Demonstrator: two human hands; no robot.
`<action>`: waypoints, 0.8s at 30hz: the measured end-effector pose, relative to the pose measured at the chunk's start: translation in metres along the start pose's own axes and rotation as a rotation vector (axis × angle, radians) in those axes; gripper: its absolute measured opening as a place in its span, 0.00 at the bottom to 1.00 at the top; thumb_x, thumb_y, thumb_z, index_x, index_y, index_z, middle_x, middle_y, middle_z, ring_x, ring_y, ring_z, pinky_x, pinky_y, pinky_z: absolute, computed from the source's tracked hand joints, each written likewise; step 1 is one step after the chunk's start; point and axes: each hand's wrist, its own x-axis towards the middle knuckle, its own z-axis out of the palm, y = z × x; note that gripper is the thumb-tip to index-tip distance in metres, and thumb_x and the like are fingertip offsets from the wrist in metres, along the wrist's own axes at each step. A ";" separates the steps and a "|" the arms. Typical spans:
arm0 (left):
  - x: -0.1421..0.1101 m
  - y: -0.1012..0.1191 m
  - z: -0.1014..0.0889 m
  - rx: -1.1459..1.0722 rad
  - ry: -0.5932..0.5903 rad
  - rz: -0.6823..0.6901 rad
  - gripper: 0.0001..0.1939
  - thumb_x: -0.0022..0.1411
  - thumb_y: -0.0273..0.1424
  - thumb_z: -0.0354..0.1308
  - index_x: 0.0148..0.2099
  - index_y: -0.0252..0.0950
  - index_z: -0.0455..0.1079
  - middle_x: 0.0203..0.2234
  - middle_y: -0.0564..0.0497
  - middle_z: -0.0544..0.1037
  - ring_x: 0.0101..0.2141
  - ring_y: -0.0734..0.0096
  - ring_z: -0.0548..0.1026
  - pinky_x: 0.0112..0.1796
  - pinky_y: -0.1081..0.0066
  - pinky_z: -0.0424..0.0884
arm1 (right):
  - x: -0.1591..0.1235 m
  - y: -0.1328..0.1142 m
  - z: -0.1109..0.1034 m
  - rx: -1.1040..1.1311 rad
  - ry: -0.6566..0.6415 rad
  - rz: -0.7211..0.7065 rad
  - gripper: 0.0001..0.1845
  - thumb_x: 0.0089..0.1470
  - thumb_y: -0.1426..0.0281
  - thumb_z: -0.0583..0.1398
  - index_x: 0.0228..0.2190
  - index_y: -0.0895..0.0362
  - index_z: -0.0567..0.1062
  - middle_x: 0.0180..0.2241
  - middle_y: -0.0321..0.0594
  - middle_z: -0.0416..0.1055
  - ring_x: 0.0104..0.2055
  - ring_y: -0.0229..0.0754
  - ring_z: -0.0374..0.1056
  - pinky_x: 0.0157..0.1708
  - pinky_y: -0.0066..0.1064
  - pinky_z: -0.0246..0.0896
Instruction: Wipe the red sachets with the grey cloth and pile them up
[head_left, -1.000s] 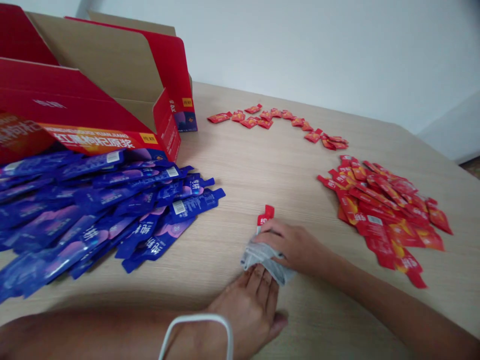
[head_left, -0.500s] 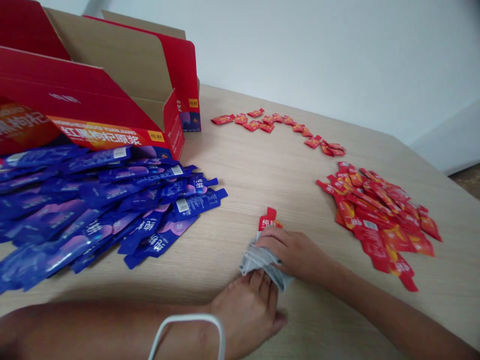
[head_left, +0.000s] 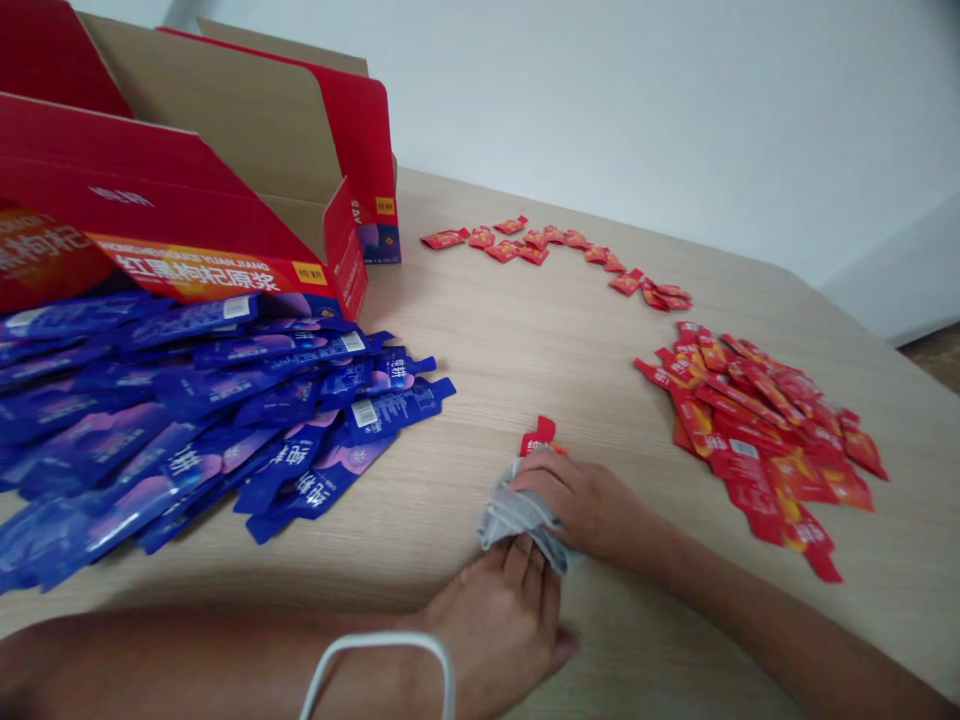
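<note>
My right hand (head_left: pixel 589 500) is closed on a folded grey cloth (head_left: pixel 514 515), pressing it over a red sachet (head_left: pixel 538 436) on the table. Only the sachet's spouted far end shows beyond the cloth; the rest is covered. Just below, my left hand (head_left: pixel 495 625) has its fingers pressed together and pointing down, their tips at the cloth's near edge. What those fingertips hold is hidden.
Blue sachets (head_left: pixel 225 400) lie heaped at left before open red cartons (head_left: pixel 225 265). A pile of red sachets (head_left: pixel 757 430) lies at right. Smaller red packets (head_left: pixel 555 237) curve along the back. A white cable (head_left: pixel 379 640) crosses my left forearm.
Both hands stay nearly in place, with the cloth shifting very slightly over the sachet. The view has moved a little; the piles are unchanged.
</note>
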 end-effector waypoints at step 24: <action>-0.002 -0.001 0.000 0.026 0.056 0.021 0.30 0.72 0.46 0.49 0.53 0.21 0.74 0.49 0.33 0.80 0.53 0.51 0.77 0.56 0.60 0.68 | 0.022 0.046 -0.023 -0.059 0.202 0.217 0.15 0.63 0.69 0.59 0.51 0.54 0.67 0.51 0.49 0.69 0.52 0.50 0.70 0.47 0.41 0.73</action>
